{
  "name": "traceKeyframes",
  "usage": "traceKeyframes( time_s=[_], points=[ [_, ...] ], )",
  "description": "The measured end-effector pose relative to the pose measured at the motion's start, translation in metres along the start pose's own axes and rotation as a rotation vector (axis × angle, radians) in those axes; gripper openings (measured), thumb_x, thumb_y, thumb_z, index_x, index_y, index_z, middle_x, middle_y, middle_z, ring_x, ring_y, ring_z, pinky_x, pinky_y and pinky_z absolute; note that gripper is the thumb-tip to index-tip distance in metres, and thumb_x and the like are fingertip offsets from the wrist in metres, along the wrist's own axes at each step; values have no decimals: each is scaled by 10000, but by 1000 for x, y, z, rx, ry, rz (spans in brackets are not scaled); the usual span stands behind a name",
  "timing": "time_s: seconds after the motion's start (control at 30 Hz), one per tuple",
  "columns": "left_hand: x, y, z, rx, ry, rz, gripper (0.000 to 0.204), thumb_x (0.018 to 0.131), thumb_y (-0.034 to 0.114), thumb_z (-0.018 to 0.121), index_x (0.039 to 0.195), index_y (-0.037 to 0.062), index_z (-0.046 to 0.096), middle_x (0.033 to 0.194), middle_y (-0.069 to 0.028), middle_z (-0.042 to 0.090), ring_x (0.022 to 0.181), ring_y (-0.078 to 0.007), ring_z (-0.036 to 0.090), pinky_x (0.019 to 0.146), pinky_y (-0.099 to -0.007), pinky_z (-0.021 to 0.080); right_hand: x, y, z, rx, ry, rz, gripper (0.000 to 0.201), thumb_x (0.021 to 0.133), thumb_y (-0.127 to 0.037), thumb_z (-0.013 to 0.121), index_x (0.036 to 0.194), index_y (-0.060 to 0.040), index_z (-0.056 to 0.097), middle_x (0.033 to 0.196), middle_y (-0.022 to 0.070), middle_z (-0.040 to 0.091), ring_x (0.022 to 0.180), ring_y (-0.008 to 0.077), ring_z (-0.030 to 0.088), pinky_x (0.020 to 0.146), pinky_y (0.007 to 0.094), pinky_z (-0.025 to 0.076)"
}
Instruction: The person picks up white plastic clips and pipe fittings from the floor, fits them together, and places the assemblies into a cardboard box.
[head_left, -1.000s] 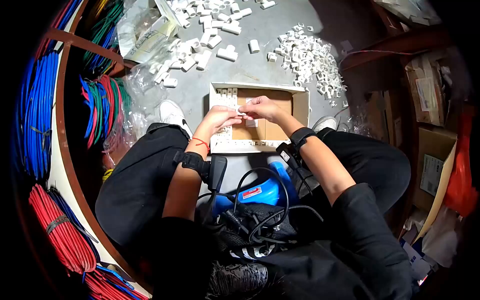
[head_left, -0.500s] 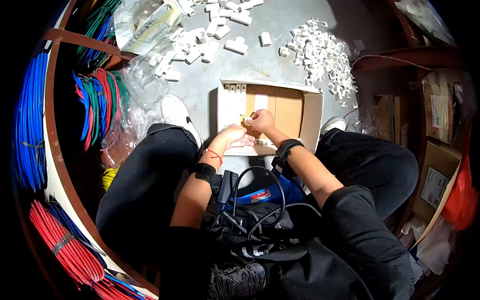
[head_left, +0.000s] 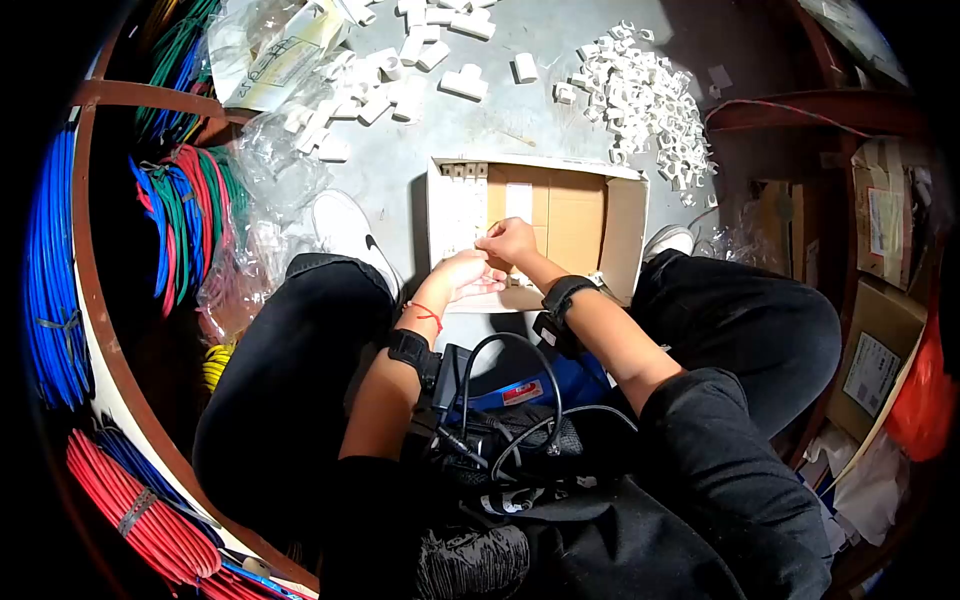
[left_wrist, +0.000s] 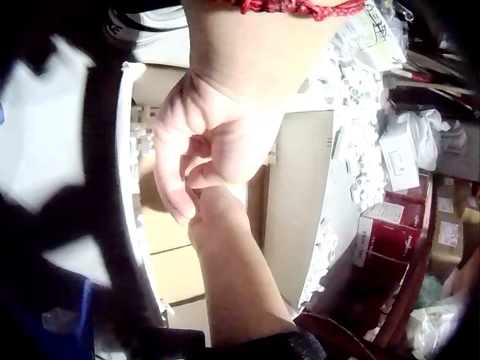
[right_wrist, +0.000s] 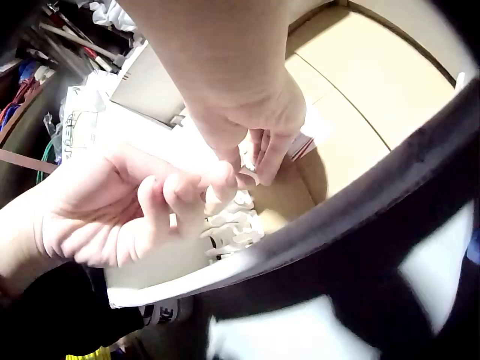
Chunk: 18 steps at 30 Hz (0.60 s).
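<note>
A shallow white cardboard box with a brown bottom stands on the floor between the person's feet. Small white pipe clips line its left side in rows, and more sit along the near side. Over the near left part of the box, my right hand points down, thumb and fingertips pinching a small white clip that they mostly hide. Just beside it my left hand is turned palm up, its fingers loosely bent and nothing visible in the palm. The fingertips of both hands nearly meet.
Loose white U-shaped clips are heaped beyond the box to the right. White tee fittings lie scattered at the far left beside plastic bags. Coiled cables fill the left shelf; cartons stand at right.
Both hands have shifted toward the near left part of the box. The left hand has turned palm up, and the right has tilted down beside it. The head view has shifted slightly.
</note>
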<state>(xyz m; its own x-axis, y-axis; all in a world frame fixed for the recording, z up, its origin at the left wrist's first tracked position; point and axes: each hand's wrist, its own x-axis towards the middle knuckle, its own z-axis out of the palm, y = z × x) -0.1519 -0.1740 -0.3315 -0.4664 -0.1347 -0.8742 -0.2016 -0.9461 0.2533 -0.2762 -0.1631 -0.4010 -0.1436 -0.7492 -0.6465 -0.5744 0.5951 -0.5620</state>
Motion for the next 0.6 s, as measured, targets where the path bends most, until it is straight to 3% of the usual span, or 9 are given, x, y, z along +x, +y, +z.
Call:
traceKeyframes(
  time_s=[0.2,0.3,0.6],
  points=[
    [5,-2,-6,-56,-52,15,338,795,13,346,1125,-44,303,857,-128,545,781,-186,561,733,-279,475,0,-4,1,36,41,18,289,540,-322,719,586,-60,605,586,76,595,527,157,569,522,265,458],
    [-11,8,5,-43,4,29,438,777,-11,356,1194,-42,228,855,-130,545,785,-187,561,738,-281,472,3,-5,2,72,71,22,281,537,-309,722,585,-60,599,584,73,594,524,155,567,522,266,458],
    [27,-16,-16,-64,-54,42,625,762,-33,381,1276,-30,24,854,-133,539,795,-201,562,753,-287,471,6,-2,9,105,105,77,272,525,-294,727,587,-65,595,582,71,593,542,145,569,537,254,455]
  ],
)
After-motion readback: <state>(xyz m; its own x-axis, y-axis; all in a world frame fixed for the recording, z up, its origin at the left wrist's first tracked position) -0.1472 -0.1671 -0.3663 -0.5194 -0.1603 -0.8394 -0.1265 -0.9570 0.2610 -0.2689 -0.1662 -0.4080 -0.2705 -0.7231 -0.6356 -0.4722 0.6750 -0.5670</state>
